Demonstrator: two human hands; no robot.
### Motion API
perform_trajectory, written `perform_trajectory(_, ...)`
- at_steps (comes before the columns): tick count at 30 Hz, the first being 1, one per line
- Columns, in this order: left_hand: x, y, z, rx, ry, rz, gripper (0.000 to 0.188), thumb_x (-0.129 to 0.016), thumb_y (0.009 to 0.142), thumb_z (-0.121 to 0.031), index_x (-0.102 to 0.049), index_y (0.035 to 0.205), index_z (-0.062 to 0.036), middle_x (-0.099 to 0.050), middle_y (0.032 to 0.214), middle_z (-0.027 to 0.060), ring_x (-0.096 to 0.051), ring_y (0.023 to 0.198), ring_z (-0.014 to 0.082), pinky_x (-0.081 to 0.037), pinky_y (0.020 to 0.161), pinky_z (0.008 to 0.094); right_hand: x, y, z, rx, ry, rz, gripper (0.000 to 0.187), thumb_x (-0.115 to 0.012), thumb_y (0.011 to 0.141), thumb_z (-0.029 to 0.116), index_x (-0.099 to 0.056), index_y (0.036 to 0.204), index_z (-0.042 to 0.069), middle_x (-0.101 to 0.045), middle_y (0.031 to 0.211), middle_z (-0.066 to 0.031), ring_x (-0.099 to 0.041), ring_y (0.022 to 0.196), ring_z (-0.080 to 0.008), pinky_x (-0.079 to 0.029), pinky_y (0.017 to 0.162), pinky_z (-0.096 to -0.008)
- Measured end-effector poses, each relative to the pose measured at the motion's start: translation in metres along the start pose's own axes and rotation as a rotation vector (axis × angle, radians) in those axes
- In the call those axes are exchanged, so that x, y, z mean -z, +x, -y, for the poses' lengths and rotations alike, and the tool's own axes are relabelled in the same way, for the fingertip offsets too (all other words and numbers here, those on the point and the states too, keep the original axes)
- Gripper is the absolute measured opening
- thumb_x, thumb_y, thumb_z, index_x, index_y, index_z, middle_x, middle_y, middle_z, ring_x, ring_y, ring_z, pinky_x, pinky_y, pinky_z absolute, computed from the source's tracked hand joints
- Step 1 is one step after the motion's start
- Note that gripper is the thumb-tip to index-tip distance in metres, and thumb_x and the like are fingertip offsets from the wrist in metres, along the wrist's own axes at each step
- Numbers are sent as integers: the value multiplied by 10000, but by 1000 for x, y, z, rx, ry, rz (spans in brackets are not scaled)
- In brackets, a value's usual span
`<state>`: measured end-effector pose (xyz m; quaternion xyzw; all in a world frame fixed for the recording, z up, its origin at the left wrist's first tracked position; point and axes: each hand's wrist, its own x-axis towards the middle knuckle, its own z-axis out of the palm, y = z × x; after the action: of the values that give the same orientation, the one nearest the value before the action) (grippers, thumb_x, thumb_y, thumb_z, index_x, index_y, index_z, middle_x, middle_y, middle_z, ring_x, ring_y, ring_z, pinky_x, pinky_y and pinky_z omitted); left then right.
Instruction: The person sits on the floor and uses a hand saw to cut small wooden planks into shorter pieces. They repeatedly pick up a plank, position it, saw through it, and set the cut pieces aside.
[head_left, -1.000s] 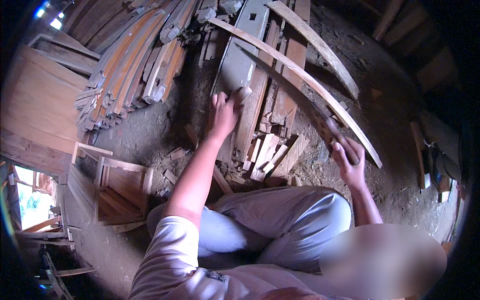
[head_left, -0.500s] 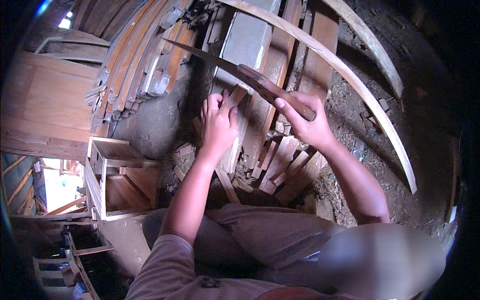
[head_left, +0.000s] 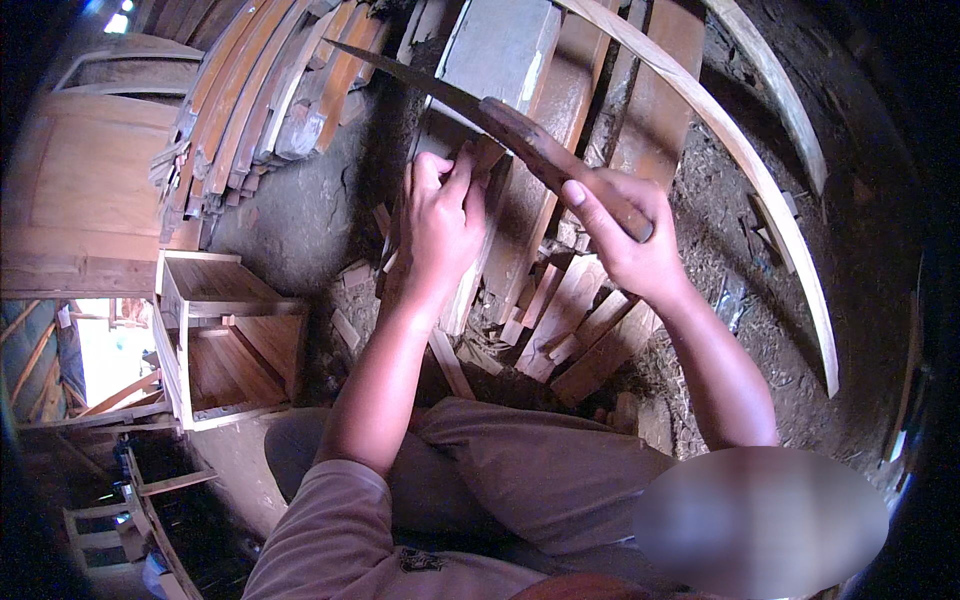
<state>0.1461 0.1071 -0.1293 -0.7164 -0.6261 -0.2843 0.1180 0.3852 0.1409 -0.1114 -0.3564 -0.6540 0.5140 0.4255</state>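
My right hand (head_left: 635, 235) is wrapped round the wooden grip of a handsaw (head_left: 550, 155). Its dark, tapering blade points to the upper left across a grey-topped board (head_left: 500, 60). Close by on the left, my left hand (head_left: 445, 220) is closed on a small wood piece (head_left: 487, 155), pressing it over the long timber below. The saw passes just beyond the fingers of this hand, at the far end of the piece. Whether the teeth touch the wood I cannot tell.
Stacked wooden strips (head_left: 250, 100) lie at the upper left. A small wooden cabinet frame (head_left: 185, 350) stands at the left. Offcuts (head_left: 565, 320) litter the ground before my legs. A long curved strip (head_left: 740, 160) arcs down the right side, with brown planks (head_left: 655, 90) behind.
My left hand and the small wood piece have come closer beneath the saw. My right hand has shifted slightly right with the saw. The whole view has moved a little.
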Motion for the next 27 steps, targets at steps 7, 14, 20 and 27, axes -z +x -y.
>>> perform_trajectory(7, -6, -2, 2, -8, 74, -27, 374, -677, 880, -64, -696, 1249, -14, -528, 932, 142, -522, 907, 330, -444, 819, 442, 12, 13, 3, -14, 22, 105, 306, -681, 1007, 304, -743, 974, 6, -549, 645, 34, -483, 619, -53, -395, 552, -286)
perform_trajectory(14, -11, -3, -3, 39, 137, -8, 336, -692, 898, -129, -714, 1220, -39, -535, 933, 134, -527, 928, 329, -456, 815, 432, 14, 7, 3, -12, 15, 131, 315, -670, 1009, 299, -707, 922, -1, -496, 623, 49, -453, 608, -46, -375, 530, -284)
perform_trajectory(20, -13, -1, -3, 26, 106, -48, 230, -723, 906, -177, -739, 1094, -45, -531, 907, 127, -527, 886, 327, -448, 804, 448, 27, -22, -7, -22, -37, 107, 318, -666, 1004, 271, -665, 839, -1, -511, 608, 21, -453, 584, -62, -376, 520, -302)
perform_trajectory(27, -13, -7, -6, 21, 112, -46, 229, -724, 901, -184, -745, 1062, -23, -542, 915, 137, -533, 923, 328, -454, 792, 453, 59, -70, -4, 29, -267, 161, 297, -635, 1004, 215, -620, 809, -9, -463, 585, -16, -421, 544, -117, -341, 511, -359)
